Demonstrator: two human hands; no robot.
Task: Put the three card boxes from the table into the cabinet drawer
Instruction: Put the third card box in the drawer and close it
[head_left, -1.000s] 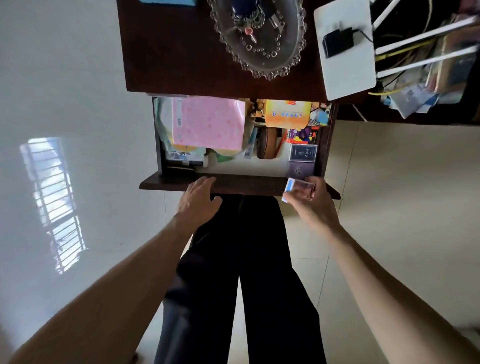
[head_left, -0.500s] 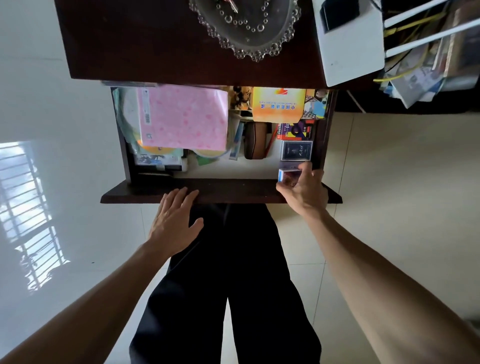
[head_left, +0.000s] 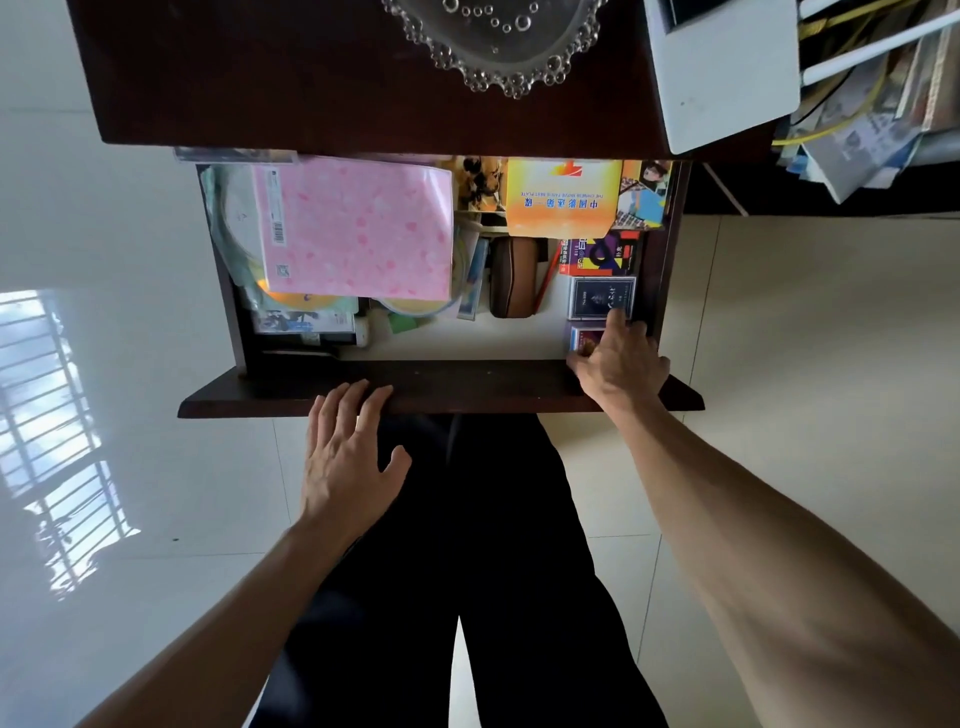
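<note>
Three card boxes in one column along right wall of open drawer (head_left: 228, 291), all lying flat on pale drawer floor. Farthest: multicoloured card box (head_left: 600, 254), red, purple and black print. Middle: dark blue card box (head_left: 595, 297), pale border, small emblem at centre. Nearest: blue-edged card box (head_left: 584, 339), reddish face, just behind drawer front, largely covered by right hand (head_left: 621, 364). Middle and nearest boxes close together; contact between them not discernible.

Right hand reaching over drawer front, fingers curled down on nearest box, index fingertip extending to edge of middle box. True grip versus mere resting on box: cannot tell. Left hand (head_left: 345, 457) spread flat and wide, holding nothing, fingertips on top edge of dark wooden drawer front (head_left: 441, 387).

Surrounding drawer contents: pink patterned notebook (head_left: 358, 228) with barcode label, lying over discs and pale plastic sleeves at left; brown oblong leather-look case (head_left: 514, 278) at centre, separated from box column by red pencil-like stick; orange-yellow carton (head_left: 563, 195) with printed text at rear, just beyond multicoloured box. Nothing lying on top of box column other than right hand.

Above drawer: dark glossy wooden counter (head_left: 311, 78) carrying clear glass dish (head_left: 493, 47) with beaded scalloped rim and white flat device (head_left: 727, 78) at right corner. Glossy pale tiled floor below, dark trousers between forearms.
</note>
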